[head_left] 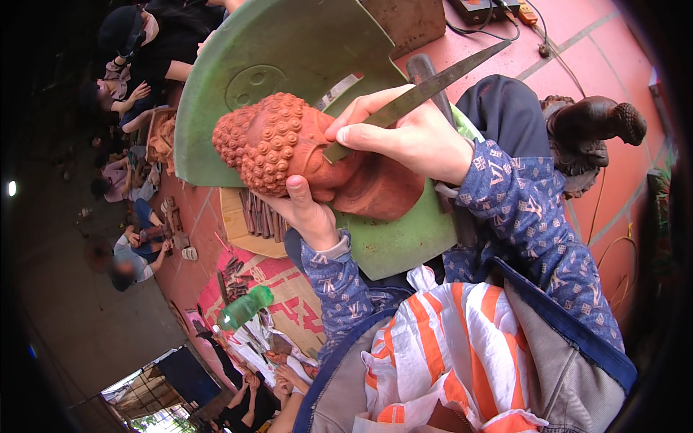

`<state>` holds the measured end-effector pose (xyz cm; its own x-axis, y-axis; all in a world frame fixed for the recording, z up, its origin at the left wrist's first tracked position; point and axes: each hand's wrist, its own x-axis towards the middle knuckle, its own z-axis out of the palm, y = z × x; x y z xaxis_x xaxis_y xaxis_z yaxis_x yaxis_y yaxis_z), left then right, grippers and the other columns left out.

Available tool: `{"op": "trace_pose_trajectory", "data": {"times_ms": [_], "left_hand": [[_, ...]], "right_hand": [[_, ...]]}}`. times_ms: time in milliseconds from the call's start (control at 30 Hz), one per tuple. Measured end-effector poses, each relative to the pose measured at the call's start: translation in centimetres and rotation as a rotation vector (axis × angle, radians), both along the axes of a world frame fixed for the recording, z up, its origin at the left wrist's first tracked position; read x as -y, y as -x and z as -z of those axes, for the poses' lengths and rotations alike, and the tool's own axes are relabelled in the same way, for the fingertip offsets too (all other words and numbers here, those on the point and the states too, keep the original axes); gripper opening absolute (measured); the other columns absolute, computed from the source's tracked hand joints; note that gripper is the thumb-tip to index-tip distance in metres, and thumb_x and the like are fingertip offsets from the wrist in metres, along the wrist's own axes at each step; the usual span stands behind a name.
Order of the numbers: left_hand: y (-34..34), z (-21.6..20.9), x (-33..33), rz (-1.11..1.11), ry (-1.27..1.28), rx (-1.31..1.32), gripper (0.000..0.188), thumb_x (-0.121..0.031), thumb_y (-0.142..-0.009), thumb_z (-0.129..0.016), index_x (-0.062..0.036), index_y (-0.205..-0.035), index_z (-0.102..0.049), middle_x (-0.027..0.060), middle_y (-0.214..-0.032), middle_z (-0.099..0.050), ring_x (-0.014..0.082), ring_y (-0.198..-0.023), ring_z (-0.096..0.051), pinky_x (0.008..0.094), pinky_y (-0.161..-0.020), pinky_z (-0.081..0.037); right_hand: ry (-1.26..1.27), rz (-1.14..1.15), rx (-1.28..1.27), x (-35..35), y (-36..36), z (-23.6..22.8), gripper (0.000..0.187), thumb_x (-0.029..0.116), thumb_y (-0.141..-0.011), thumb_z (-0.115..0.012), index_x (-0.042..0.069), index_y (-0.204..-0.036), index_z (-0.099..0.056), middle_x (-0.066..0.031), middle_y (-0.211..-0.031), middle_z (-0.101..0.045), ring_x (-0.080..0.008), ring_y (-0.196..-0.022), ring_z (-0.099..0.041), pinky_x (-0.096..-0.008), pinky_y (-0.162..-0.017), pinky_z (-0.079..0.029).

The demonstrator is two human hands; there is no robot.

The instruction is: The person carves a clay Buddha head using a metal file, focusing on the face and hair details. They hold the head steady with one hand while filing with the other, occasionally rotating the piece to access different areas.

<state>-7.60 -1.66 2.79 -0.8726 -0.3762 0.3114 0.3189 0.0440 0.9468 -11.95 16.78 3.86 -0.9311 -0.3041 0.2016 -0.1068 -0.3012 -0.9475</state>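
Note:
A reddish-brown carved wooden Buddha head (386, 189), with rows of round curls, lies tilted across a curved green plastic piece (404, 249) over my lap. My left hand (310, 216) cradles it from below, thumb up along its side; the other fingers are mostly hidden behind the wood. Gripped in my right hand (415, 141) is a long flat metal file (451, 78), its narrow tip slanting up to the far right. The file's near end rests against the carved face, next to the nose. Part of that hand lies over the head's neck side.
A dark carved figure (592, 133) stands on the red tiles to the right. Cables and a black box (480, 9) lie at the far right. At left are a carton of slim tools (260, 220), a green plastic bottle (245, 308) and several people seated at work.

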Motion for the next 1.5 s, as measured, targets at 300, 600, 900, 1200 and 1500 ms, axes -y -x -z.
{"op": "trace_pose_trajectory", "data": {"times_ms": [300, 600, 900, 1200, 1500], "left_hand": [[0.0, -0.4, -0.3, 0.01, 0.003, -0.012, 0.115, -0.058, -0.076, -0.08, -0.0019, -0.154, -0.016, 0.0172, -0.151, -0.031, 0.0296, -0.139, -0.036, 0.0453, -0.115, -0.03], [0.1, -0.1, 0.0, 0.009, 0.017, -0.014, 0.114, -0.058, -0.077, -0.079, -0.0013, -0.153, -0.017, 0.0169, -0.152, -0.031, 0.0294, -0.139, -0.035, 0.0453, -0.116, -0.029], [0.1, 0.0, 0.1, 0.009, 0.012, -0.014, 0.113, -0.057, -0.077, -0.079, -0.0018, -0.153, -0.017, 0.0168, -0.152, -0.031, 0.0295, -0.139, -0.035, 0.0457, -0.116, -0.029], [0.0, -0.1, -0.1, 0.016, 0.013, -0.013, 0.112, -0.057, -0.079, -0.078, -0.0029, -0.154, -0.016, 0.017, -0.152, -0.03, 0.0299, -0.139, -0.036, 0.0458, -0.116, -0.03], [0.0, -0.3, -0.2, 0.012, 0.004, -0.004, 0.112, -0.057, -0.077, -0.079, -0.003, -0.154, -0.017, 0.0168, -0.151, -0.031, 0.0301, -0.138, -0.037, 0.0456, -0.115, -0.031]], "right_hand": [[0.088, -0.018, 0.027, 0.2, -0.3, 0.4, 0.017, 0.012, -0.092, -0.068, -0.004, -0.095, -0.073, -0.0118, -0.099, -0.073, -0.017, -0.095, -0.066, -0.0316, -0.089, -0.051], [0.116, -0.012, -0.028, 0.4, -0.5, 0.7, 0.017, 0.012, -0.092, -0.068, -0.004, -0.093, -0.073, -0.0131, -0.101, -0.072, -0.019, -0.097, -0.066, -0.0326, -0.09, -0.05], [0.197, -0.03, -0.035, 0.6, -0.5, 1.3, 0.015, 0.011, -0.093, -0.067, -0.004, -0.093, -0.072, -0.0133, -0.102, -0.071, -0.0198, -0.098, -0.065, -0.0333, -0.091, -0.049], [0.204, -0.031, -0.024, 0.6, -0.4, 1.3, 0.014, 0.01, -0.093, -0.068, -0.004, -0.093, -0.071, -0.014, -0.102, -0.071, -0.0197, -0.099, -0.065, -0.0336, -0.091, -0.05], [0.204, -0.03, -0.037, 0.5, -0.7, 1.0, 0.014, 0.011, -0.091, -0.069, -0.003, -0.091, -0.072, -0.014, -0.102, -0.07, -0.0213, -0.1, -0.064, -0.0342, -0.092, -0.049]]}}
